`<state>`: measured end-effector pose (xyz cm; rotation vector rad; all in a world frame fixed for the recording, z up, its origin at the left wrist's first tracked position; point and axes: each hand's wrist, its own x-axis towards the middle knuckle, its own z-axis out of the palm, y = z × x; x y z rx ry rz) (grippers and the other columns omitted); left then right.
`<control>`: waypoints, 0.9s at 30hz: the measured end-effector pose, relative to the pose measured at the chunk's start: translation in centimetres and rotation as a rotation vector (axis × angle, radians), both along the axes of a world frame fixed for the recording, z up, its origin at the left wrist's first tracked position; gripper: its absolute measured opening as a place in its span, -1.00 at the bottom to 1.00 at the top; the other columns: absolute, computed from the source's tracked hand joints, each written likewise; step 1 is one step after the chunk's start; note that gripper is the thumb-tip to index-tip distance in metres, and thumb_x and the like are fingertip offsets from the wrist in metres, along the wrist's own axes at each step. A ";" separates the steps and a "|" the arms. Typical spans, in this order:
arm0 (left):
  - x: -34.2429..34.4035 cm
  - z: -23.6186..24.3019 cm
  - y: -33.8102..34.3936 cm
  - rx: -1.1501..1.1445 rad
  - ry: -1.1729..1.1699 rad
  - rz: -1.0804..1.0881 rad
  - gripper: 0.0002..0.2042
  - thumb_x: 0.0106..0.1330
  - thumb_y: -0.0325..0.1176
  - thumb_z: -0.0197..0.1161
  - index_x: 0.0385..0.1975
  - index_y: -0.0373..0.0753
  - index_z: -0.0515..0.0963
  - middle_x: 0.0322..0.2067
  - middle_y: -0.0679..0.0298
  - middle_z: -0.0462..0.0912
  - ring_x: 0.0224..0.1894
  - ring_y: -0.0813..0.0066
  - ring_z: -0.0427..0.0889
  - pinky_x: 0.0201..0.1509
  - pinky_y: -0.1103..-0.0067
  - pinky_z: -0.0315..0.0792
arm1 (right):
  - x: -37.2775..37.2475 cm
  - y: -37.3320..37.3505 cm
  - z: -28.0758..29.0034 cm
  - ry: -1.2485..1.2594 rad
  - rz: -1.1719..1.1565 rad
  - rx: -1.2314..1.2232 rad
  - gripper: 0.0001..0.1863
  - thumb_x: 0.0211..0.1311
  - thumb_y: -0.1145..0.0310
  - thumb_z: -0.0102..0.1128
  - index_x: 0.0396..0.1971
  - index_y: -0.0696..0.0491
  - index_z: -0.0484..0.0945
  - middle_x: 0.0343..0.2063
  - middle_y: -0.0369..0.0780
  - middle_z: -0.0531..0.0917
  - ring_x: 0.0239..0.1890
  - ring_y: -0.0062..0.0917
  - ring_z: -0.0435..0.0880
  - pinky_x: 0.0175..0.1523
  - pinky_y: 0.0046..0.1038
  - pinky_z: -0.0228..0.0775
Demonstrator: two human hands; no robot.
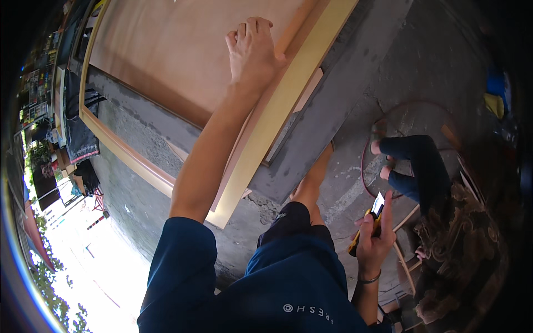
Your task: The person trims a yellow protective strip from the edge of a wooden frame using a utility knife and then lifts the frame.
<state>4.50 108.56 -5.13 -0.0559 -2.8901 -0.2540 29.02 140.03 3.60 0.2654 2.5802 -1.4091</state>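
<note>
Left hand at the frame, right hand gripping the knife.
My left hand (252,58) is placed palm down over the panel (161,61), which lies inside the frame (278,119); the fingers are half bent and the thumb is at the frame's inner side. I cannot tell whether they grip or only rest. My right hand (375,244) is clenched around the knife (377,208), to the right of the frame and well apart from it, blade (379,198) exposed and directed away from me. A grey beam (316,133) runs along the frame's right side; farther right are another person's legs (419,161).
</note>
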 end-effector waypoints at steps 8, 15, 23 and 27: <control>-6.5 0.7 3.4 -0.006 0.023 -0.046 -0.42 -0.10 -0.26 0.44 0.01 -0.20 0.44 -0.06 0.28 0.47 0.04 0.27 0.42 0.23 0.33 0.11 | -8.0 3.1 -1.5 -0.085 0.073 -0.017 -0.41 0.39 0.42 0.03 0.39 0.24 0.21 -0.59 -0.27 0.63 -0.66 -0.72 0.54 -0.57 -0.62 0.30; -12.4 1.0 5.8 -0.016 0.133 -0.087 -0.56 0.01 -0.30 0.39 -0.10 -0.28 0.46 -0.16 0.13 0.51 -0.06 0.17 0.48 0.10 0.27 0.23 | -13.1 5.6 -1.7 -0.132 0.027 -0.036 -0.41 0.39 0.47 0.02 0.40 0.20 0.21 -0.60 -0.30 0.62 -0.71 -0.75 0.49 -0.61 -0.65 0.28; -18.3 1.2 8.1 0.081 0.058 -0.029 -0.48 -0.08 -0.37 0.38 -0.06 -0.29 0.39 -0.12 0.06 0.44 0.02 0.09 0.40 0.15 0.24 0.17 | -18.2 8.7 -1.7 -0.170 0.024 -0.044 -0.42 0.42 0.44 0.04 0.40 0.18 0.21 -0.61 -0.30 0.63 -0.70 -0.73 0.52 -0.59 -0.64 0.33; -20.5 1.0 9.5 0.062 0.074 -0.019 -0.48 -0.08 -0.34 0.40 -0.07 -0.28 0.40 -0.12 0.06 0.45 0.01 0.10 0.40 0.14 0.24 0.17 | -21.6 10.6 -2.0 -0.176 0.064 -0.051 -0.43 0.42 0.43 0.04 0.40 0.17 0.22 -0.60 -0.29 0.63 -0.70 -0.73 0.53 -0.59 -0.63 0.33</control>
